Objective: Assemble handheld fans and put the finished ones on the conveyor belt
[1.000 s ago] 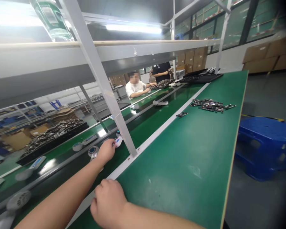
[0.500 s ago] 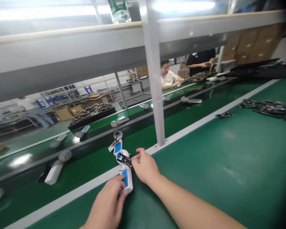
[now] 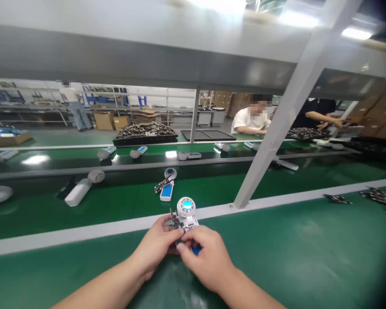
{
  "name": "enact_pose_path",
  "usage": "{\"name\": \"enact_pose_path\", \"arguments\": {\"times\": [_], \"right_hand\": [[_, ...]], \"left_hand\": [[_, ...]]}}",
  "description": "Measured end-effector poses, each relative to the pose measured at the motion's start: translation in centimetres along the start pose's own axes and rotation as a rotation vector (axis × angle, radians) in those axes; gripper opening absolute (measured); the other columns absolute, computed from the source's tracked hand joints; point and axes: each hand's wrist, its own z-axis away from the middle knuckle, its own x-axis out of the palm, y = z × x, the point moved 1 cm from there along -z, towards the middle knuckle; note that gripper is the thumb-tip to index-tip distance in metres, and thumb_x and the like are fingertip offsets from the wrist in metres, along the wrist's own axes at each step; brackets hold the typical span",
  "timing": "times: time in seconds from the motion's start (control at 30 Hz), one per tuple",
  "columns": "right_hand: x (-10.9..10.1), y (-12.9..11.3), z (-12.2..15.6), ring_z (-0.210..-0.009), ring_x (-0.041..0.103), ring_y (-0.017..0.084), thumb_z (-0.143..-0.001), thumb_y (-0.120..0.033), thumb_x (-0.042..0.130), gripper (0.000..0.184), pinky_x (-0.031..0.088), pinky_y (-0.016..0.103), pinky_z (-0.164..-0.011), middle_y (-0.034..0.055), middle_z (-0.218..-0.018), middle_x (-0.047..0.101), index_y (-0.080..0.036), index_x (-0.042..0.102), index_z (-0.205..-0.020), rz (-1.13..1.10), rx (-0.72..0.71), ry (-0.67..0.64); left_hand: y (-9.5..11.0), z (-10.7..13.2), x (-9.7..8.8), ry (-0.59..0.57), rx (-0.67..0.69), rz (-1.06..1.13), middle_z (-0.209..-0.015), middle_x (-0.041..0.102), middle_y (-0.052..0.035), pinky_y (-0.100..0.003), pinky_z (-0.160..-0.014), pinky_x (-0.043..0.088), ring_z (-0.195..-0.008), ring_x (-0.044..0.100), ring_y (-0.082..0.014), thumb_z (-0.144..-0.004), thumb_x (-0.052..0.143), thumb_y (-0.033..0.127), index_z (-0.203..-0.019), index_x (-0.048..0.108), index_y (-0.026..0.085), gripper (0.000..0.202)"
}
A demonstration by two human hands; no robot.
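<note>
- Holding a small white fan (image 3: pixel 186 213), the left hand (image 3: pixel 157 246) and the right hand (image 3: pixel 209 262) both had their fingers pinched tight on its handle. It was at the near middle of the green table (image 3: pixel 309 253), just beside the white strip (image 3: pixel 83 229).
- A long black tray (image 3: pixel 144 139) on the far left held a heap of small dark parts (image 3: pixel 144 129).
- A flat black tray (image 3: pixel 209 135) lay just to its right.
- The fan's head was round with a blue middle.
- A little dark board (image 3: pixel 174 219) stuck out on the fan's left side, touching the left fingers.
- The table top looked smooth and a bit shiny.
- On the green belt (image 3: pixel 35 210) past the strip lay a second fan (image 3: pixel 167 191) with a blue handle, and a white one (image 3: pixel 81 192) further left.
- A slanted white post (image 3: pixel 276 128) stood on the strip just right of the hands. It hid part of a person in a white shirt (image 3: pixel 249 122) sitting far off.
</note>
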Motion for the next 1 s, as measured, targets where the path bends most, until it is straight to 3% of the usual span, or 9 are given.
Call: {"name": "enact_pose_path", "arguments": {"times": [0.1, 0.2, 0.37, 0.5, 0.6, 0.7, 0.87, 1.0], "right_hand": [[-1.0, 1.9, -1.0, -0.068, 0.061, 0.02, -0.084, -0.035, 0.056, 0.024, 0.042, 0.03, -0.064, 0.0037, -0.072, 0.068, -0.02, 0.069, -0.07, 0.16, 0.248, 0.146], [-1.5, 4.2, -2.5, -0.082, 0.065, 0.025, -0.085, -0.038, 0.054, 0.027, 0.044, 0.034, -0.072, 0.0068, -0.088, 0.072, -0.021, 0.074, -0.08, 0.251, 0.366, 0.11], [-0.6, 5.7, -3.4, -0.091, 0.066, 0.026, -0.085, -0.034, 0.055, 0.025, 0.047, 0.035, -0.08, 0.0074, -0.096, 0.073, -0.021, 0.076, -0.091, 0.096, 0.347, 0.113], [0.4, 5.3, -3.4, -0.085, 0.066, 0.021, -0.083, -0.029, 0.059, 0.018, 0.049, 0.032, -0.079, 0.005, -0.089, 0.072, -0.021, 0.075, -0.087, -0.129, 0.279, 0.138], [0.8, 4.7, -3.1, -0.081, 0.065, 0.02, -0.082, -0.026, 0.061, 0.014, 0.049, 0.03, -0.075, 0.0049, -0.085, 0.07, -0.02, 0.074, -0.081, -0.19, 0.191, 0.097], [1.0, 4.0, -2.6, -0.081, 0.064, 0.018, -0.08, -0.019, 0.061, 0.01, 0.049, 0.03, -0.077, 0.0042, -0.084, 0.067, -0.019, 0.07, -0.076, -0.201, 0.081, 0.044], [1.4, 2.7, -1.5, -0.078, 0.062, 0.017, -0.074, -0.01, 0.061, 0.013, 0.048, 0.03, -0.075, 0.0029, -0.078, 0.064, -0.019, 0.068, -0.069, -0.166, 0.041, 0.029], [1.9, 1.9, -0.7, -0.073, 0.06, 0.016, -0.07, -0.008, 0.061, 0.013, 0.047, 0.028, -0.068, 0.0015, -0.074, 0.064, -0.019, 0.067, -0.066, -0.162, 0.11, 0.073]], "left_hand": [[0.3, -0.2, 0.2, 0.01, -0.024, -0.058, -0.085, 0.067, -0.0065, -0.032, -0.068, 0.055, -0.071, 0.064, -0.0175, -0.069, 0.057, 0.014, -0.115, 0.055, 0.013, 0.046], [0.2, -0.4, 0.2, -0.012, -0.012, -0.106, -0.082, 0.067, -0.0049, -0.032, -0.067, 0.055, -0.067, 0.063, -0.0159, -0.069, 0.05, 0.011, -0.116, 0.055, 0.013, 0.047], [-0.2, -0.7, -0.3, 0.011, 0.089, -0.331, -0.083, 0.067, -0.0045, -0.031, -0.062, 0.051, -0.063, 0.061, -0.0166, -0.076, 0.048, 0.017, -0.122, 0.052, 0.015, 0.047], [0.1, -0.2, -0.9, 0.202, 0.377, -0.83, -0.095, 0.07, -0.0053, -0.038, -0.079, 0.05, -0.082, 0.065, -0.0222, -0.082, 0.05, 0.025, -0.116, 0.06, 0.022, 0.036], [0.3, 0.0, -1.0, 0.241, 0.51, -1.001, -0.105, 0.069, -0.0064, -0.039, -0.086, 0.048, -0.094, 0.064, -0.0248, -0.085, 0.049, 0.026, -0.114, 0.063, 0.023, 0.033], [0.2, 0.0, -0.9, 0.206, 0.465, -0.921, -0.103, 0.069, -0.0054, -0.038, -0.085, 0.049, -0.093, 0.065, -0.0231, -0.085, 0.048, 0.026, -0.108, 0.063, 0.023, 0.027], [-0.3, -0.4, -0.5, 0.103, 0.293, -0.531, -0.089, 0.069, -0.0031, -0.033, -0.076, 0.053, -0.083, 0.067, -0.0195, -0.081, 0.051, 0.024, -0.093, 0.056, 0.02, 0.014], [-1.1, -0.2, -0.4, 0.102, 0.302, -0.452, -0.101, 0.07, -0.0053, -0.033, -0.082, 0.055, -0.09, 0.067, -0.0189, -0.08, 0.057, 0.027, -0.107, 0.058, 0.019, 0.028]]}}
